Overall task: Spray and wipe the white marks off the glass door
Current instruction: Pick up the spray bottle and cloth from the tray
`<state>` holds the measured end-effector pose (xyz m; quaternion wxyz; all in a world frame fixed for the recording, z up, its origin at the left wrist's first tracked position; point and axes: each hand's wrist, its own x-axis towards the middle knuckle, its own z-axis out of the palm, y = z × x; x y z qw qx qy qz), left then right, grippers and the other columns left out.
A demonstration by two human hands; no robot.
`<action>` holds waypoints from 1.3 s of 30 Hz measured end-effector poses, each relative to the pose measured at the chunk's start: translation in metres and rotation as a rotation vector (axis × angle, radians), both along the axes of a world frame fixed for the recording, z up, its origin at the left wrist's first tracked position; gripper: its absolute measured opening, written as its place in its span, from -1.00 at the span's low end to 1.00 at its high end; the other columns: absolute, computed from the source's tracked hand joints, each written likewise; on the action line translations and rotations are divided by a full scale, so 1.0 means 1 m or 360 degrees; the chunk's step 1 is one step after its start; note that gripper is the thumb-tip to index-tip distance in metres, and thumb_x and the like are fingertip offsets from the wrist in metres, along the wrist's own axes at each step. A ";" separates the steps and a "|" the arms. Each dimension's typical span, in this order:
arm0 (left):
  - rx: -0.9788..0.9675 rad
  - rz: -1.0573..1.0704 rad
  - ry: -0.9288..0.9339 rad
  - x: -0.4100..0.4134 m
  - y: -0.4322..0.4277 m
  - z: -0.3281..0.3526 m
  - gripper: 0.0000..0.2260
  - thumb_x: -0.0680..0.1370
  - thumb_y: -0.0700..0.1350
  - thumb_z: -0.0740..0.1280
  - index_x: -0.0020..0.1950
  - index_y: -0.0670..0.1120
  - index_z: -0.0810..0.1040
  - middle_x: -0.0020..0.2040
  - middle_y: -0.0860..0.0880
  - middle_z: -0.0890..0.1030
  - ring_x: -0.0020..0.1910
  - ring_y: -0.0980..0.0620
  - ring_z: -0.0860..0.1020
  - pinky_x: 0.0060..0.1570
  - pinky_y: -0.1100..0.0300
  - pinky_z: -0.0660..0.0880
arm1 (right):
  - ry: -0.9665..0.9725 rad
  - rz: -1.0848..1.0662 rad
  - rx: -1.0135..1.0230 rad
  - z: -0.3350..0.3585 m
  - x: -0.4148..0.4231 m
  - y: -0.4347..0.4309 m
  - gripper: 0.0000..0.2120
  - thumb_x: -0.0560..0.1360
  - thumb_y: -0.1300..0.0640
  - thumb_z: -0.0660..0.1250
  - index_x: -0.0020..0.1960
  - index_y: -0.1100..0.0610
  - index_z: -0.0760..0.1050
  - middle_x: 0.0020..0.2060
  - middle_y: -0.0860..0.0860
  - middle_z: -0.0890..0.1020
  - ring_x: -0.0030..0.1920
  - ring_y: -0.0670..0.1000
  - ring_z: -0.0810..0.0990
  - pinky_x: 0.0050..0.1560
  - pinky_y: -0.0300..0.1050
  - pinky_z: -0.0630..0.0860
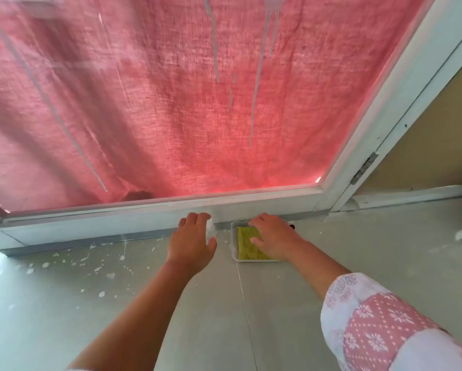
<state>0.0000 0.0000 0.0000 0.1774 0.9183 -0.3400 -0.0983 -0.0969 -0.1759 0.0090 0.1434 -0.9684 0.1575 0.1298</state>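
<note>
Two hands, mine: left hand (191,242), fingers curled round a blurred pale object (211,228); right hand (272,236), fingers pinching green cloth (247,249) in tray (234,245).

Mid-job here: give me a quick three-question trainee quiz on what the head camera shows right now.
1. True or false: white drip marks streak the glass door.
2. The yellow-green cloth lies: A) on the bare floor, B) in a white tray, C) over the door frame.
3. Fill in: the left hand holds a small white object, while the right hand grips the ____.

Key: 1 true; 2 B; 3 cloth.
</note>
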 end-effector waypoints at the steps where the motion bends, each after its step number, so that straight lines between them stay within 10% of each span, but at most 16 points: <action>1: -0.0006 0.0014 0.0034 -0.001 -0.002 -0.006 -0.58 0.56 -0.03 0.27 0.41 -0.02 0.30 0.34 -0.03 0.38 0.32 -0.04 0.35 0.22 0.06 0.39 | 0.0051 -0.0019 -0.0003 -0.007 0.002 -0.003 -0.62 0.57 0.08 0.23 0.35 0.18 0.36 0.25 0.11 0.42 0.28 0.13 0.38 0.25 0.03 0.37; 17: -0.0156 0.0116 0.0571 -0.017 -0.063 -0.088 -0.66 0.58 -0.22 0.26 0.37 -0.15 0.43 0.29 -0.15 0.40 0.19 -0.12 0.51 0.24 0.08 0.40 | 0.0167 -0.0110 -0.0176 -0.099 0.024 -0.030 -0.42 0.48 0.09 0.38 0.44 0.11 0.24 0.39 0.08 0.32 0.34 0.17 0.28 0.27 0.00 0.36; 31: -0.0335 0.0233 0.0563 -0.012 -0.066 -0.101 -0.69 0.51 -0.32 0.33 0.25 -0.19 0.50 0.15 -0.17 0.46 -0.01 -0.06 0.51 0.00 0.30 0.35 | -0.0087 -0.0182 0.0074 -0.094 0.011 -0.038 -0.67 0.46 0.16 0.36 0.21 0.09 0.42 0.21 0.01 0.45 0.21 0.10 0.32 0.15 -0.06 0.33; 39: -0.0680 0.0068 0.0477 -0.026 -0.065 -0.082 -0.74 0.63 0.09 0.11 -0.02 -0.02 0.51 -0.06 0.00 0.48 0.03 0.00 0.43 -0.02 0.19 0.30 | -0.0460 -0.0339 0.0408 -0.044 0.008 -0.057 -0.67 0.47 0.21 0.37 0.21 0.12 0.41 -0.08 -0.11 0.41 0.14 0.12 0.34 0.19 0.10 0.34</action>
